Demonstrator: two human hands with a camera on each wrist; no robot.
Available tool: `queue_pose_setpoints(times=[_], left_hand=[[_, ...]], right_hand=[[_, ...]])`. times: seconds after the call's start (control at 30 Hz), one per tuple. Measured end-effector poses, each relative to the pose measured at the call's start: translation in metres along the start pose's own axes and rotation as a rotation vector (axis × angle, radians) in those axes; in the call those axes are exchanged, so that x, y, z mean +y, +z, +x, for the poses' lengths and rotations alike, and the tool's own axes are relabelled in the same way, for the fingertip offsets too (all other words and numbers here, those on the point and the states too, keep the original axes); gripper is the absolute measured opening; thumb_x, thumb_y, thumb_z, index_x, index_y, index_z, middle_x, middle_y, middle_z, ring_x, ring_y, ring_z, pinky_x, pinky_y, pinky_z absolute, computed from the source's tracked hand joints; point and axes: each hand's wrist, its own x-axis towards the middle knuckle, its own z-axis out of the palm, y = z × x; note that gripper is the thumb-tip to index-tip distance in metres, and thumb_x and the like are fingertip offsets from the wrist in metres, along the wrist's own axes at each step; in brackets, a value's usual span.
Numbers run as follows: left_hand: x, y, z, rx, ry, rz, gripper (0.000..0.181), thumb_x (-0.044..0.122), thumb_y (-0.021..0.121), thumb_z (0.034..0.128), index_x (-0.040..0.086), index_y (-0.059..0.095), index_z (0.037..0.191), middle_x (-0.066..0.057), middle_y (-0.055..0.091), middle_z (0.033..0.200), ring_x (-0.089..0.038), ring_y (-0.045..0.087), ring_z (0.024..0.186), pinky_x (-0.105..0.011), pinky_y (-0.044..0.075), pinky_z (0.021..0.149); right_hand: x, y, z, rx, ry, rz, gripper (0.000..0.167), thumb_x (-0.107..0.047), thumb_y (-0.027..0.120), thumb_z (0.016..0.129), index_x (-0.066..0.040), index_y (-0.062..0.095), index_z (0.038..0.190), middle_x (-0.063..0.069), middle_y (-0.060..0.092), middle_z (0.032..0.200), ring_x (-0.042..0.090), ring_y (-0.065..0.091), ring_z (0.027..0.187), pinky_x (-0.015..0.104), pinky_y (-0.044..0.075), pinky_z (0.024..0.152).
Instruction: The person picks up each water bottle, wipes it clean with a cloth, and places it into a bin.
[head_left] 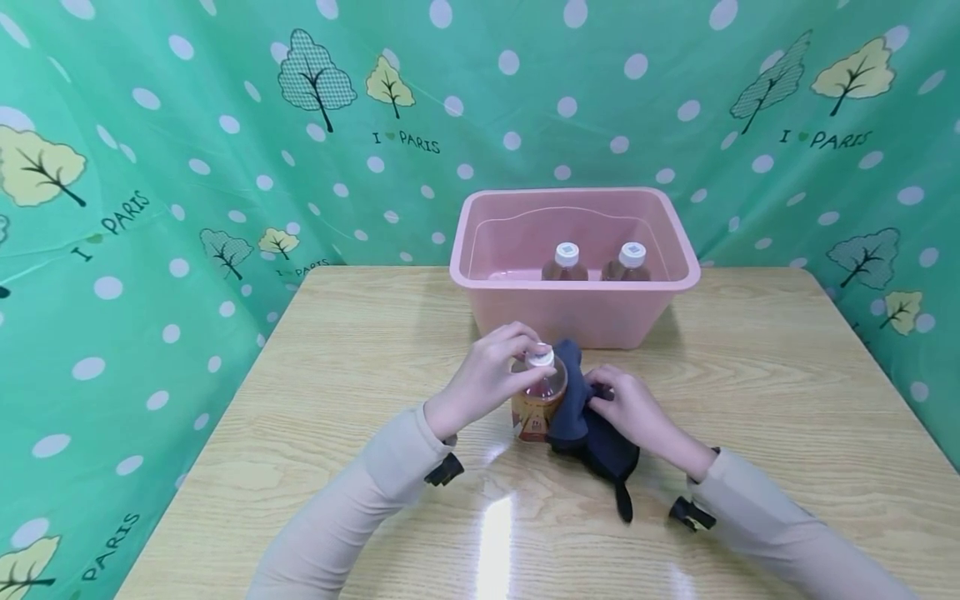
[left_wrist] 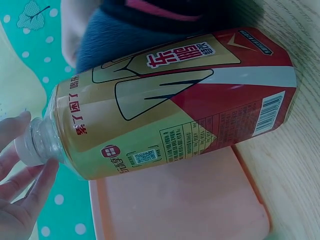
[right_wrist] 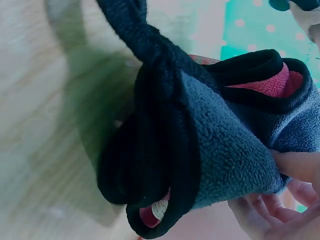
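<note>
My left hand pinches the white cap and neck of a drink bottle, which stands upright on the table. Its label is gold and red, with a barcode low on one side in the left wrist view. In my right hand is a folded dark blue cloth, gripped between thumb and fingers. The cloth has black edging, a pink inner face and a hanging loop. It lies against the right side of the bottle, partly covering it, and its tail drapes over the table.
Just behind the hands stands a pink plastic bin. Inside it are two white-capped bottles, a left one and a right one. Underneath is a wooden table, with a green patterned curtain behind it.
</note>
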Motion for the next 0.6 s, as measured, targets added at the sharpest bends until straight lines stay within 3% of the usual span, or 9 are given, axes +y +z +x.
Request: queue_pose_setpoints(times=[0.33, 0.6], left_hand=[[0.000, 0.000, 0.000, 0.008, 0.003, 0.012, 0.015, 0.013, 0.072, 0.0732, 0.003, 0.066, 0.083, -0.004, 0.058, 0.084, -0.010, 0.053, 0.072, -0.013, 0.045, 0.064], [0.000, -0.001, 0.000, 0.004, -0.001, 0.014, 0.014, 0.012, 0.072, 0.0734, 0.003, 0.065, 0.082, -0.004, 0.058, 0.083, -0.009, 0.053, 0.072, -0.013, 0.045, 0.064]], right_hand=[[-0.014, -0.013, 0.000, 0.037, -0.036, 0.023, 0.016, 0.012, 0.063, 0.072, 0.001, 0.062, 0.083, 0.009, 0.059, 0.083, 0.020, 0.056, 0.076, 0.031, 0.049, 0.064], [-0.014, -0.012, 0.000, 0.059, -0.049, 0.024, 0.017, 0.014, 0.063, 0.071, 0.001, 0.062, 0.082, 0.008, 0.059, 0.081, 0.019, 0.055, 0.073, 0.030, 0.048, 0.062]])
